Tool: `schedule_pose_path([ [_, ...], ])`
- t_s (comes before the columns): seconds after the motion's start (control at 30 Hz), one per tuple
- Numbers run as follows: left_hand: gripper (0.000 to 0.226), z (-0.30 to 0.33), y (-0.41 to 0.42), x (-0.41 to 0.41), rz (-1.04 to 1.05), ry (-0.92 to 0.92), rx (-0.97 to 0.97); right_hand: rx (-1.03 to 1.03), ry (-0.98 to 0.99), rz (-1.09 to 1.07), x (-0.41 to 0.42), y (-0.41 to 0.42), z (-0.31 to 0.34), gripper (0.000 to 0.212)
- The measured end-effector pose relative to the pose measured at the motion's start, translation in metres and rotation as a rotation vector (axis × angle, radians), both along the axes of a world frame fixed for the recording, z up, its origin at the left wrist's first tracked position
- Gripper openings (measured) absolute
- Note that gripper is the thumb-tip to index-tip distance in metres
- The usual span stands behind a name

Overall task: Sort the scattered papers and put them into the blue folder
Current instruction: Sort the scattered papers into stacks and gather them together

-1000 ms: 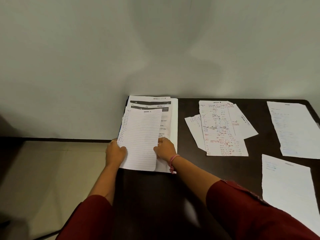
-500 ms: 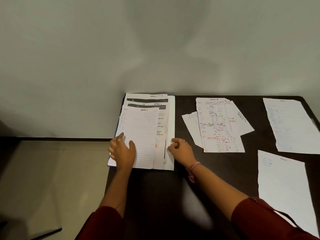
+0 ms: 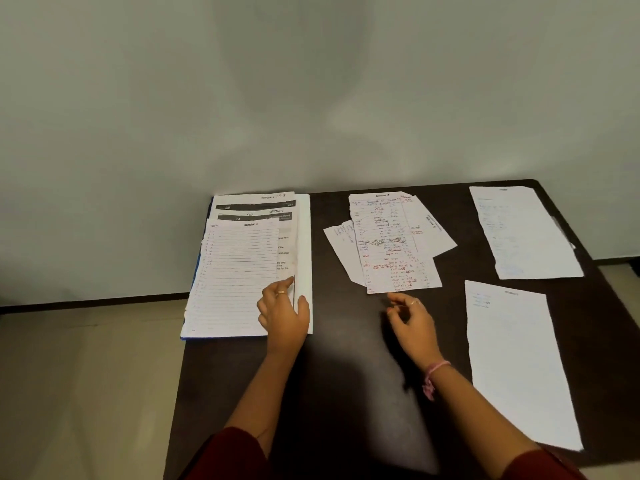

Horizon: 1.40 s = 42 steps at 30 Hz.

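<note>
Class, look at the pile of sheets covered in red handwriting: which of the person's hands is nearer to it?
The right hand, hovering just below the red-written pile's near edge. The left hand rests on the stack of papers farther left.

We see lined and printed papers (image 3: 242,271) stacked on the blue folder (image 3: 198,271) far left, with handwritten sheets (image 3: 391,244) scattered flat to its right.

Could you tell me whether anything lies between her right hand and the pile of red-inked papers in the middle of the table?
Nothing visible does. The right hand hovers just short of the red-inked papers, with only bare table between them.
</note>
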<state>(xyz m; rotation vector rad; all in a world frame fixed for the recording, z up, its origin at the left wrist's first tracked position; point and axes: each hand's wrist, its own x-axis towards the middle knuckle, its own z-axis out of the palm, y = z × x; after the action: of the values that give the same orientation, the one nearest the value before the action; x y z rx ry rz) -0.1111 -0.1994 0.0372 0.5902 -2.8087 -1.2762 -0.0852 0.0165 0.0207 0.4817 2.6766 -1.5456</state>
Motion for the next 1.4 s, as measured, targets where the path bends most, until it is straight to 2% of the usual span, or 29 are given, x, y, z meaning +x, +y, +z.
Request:
schedule_pose_path([
  [0.33, 0.040, -0.004, 0.076, 0.032, -0.226, -0.028, -0.018, 0.071, -0.081, -0.446, 0.052, 0.114, -0.006, 0.032],
  [0.47, 0.040, -0.005, 0.105, 0.043, -0.291, -0.059, -0.037, 0.164, -0.164, -0.489, 0.062, 0.154, -0.011, 0.039],
  [0.6, 0.041, -0.011, 0.137, 0.058, -0.398, -0.127, -0.046, 0.221, -0.276, -0.517, 0.066, 0.183, -0.010, 0.057],
  [0.73, 0.041, -0.018, 0.168, 0.070, -0.477, -0.223, 0.012, 0.254, -0.339, -0.500, 0.066, 0.205, -0.009, 0.069],
  [0.9, 0.038, -0.022, 0.205, 0.075, -0.432, -0.282, 0.122, 0.250, -0.354, -0.457, 0.059, 0.225, -0.009, 0.071],
  [1.17, 0.030, -0.021, 0.261, 0.067, -0.203, -0.298, 0.234, 0.253, -0.378, -0.345, 0.051, 0.241, -0.012, 0.072],
  [1.3, 0.036, -0.019, 0.285, 0.059, -0.115, -0.314, 0.292, 0.271, -0.374, -0.265, 0.048, 0.249, -0.013, 0.075],
  [1.4, 0.040, -0.021, 0.295, 0.055, -0.118, -0.332, 0.252, 0.246, -0.359, -0.231, 0.048, 0.254, -0.013, 0.076],
])
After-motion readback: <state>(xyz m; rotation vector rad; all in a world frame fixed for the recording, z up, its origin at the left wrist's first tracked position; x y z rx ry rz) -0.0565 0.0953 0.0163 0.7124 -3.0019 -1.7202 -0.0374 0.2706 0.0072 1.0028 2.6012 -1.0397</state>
